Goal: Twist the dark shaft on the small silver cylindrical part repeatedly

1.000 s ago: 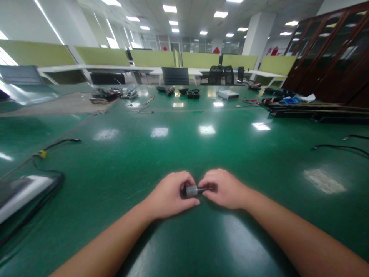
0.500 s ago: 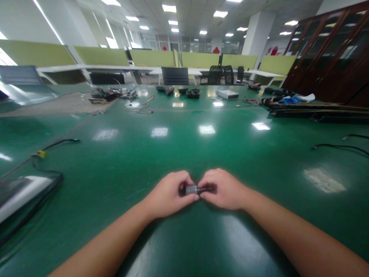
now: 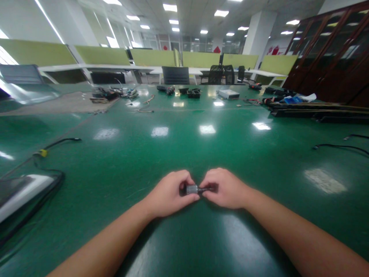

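Low in the middle of the head view, my two hands face each other just above the green tabletop. A small dark cylindrical piece with a grey band lies sideways between them, and a thin dark stem runs from it to the right. My left hand is closed round the thick end, thumb in front and fingers behind. The thumb and fingers of my right hand are closed about the thin stem, partly hiding it. The exact kind of this piece is too small and blurred to tell.
At left lies a white-edged device with a black cable. More black cables lie at right. Along the far side are a power drill, a white box, a pile of electronic parts and long dark strips.
The fingertips of my right hand have shifted very slightly right along the stem. My left hand keeps its hold, and the whole view has moved a little.
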Demonstrator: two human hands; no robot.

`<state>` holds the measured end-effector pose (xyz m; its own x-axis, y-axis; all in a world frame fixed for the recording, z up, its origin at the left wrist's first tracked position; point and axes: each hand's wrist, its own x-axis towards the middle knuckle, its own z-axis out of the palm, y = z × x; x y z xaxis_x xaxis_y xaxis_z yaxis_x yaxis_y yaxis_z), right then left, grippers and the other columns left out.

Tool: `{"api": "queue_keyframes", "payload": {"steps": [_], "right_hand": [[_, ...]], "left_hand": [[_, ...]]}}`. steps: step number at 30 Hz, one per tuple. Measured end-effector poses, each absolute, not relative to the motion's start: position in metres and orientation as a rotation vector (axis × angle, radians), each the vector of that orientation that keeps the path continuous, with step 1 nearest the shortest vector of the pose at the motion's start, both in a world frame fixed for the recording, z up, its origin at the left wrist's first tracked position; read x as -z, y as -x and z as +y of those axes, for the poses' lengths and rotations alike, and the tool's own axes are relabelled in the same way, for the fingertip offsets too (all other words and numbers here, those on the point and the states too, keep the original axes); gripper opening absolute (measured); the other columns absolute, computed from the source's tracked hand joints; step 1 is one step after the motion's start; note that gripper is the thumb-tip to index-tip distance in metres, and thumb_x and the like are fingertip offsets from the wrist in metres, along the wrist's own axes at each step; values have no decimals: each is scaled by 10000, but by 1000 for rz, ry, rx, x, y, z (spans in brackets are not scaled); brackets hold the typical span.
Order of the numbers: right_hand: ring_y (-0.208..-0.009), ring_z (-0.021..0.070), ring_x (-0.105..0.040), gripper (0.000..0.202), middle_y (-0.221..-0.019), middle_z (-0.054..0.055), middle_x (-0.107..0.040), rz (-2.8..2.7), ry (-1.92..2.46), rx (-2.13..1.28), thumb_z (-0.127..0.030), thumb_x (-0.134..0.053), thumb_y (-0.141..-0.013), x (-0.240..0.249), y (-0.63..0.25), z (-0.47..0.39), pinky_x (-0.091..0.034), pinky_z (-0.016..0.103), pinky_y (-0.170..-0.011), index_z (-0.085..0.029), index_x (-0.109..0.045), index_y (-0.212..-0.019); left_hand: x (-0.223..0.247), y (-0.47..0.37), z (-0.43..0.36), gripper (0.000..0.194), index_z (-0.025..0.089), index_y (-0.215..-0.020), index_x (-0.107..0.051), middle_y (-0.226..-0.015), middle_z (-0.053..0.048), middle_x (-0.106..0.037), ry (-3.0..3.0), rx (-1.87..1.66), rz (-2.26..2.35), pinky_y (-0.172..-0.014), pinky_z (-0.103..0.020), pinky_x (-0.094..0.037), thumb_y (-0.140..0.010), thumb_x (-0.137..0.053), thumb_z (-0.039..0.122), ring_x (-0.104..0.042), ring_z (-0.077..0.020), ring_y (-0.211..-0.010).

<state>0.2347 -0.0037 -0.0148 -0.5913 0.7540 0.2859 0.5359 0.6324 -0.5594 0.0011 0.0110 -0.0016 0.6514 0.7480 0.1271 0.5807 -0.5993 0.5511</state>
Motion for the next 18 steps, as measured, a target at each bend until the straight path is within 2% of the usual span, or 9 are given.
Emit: {"api": "queue_keyframes", "payload": {"steps": [18], "right_hand": [[-766, 168, -633, 123, -785, -4, -716, -2384, 969, -526, -140, -701, -747, 12, -242, -3, -417, 300, -757, -200, -737, -849]], "left_hand": [[4, -1, 12, 241, 192, -870, -616, -805, 5, -616, -2390, -471, 1030, -647, -271, -369, -825, -744, 390, -551, -167, -724]]}}
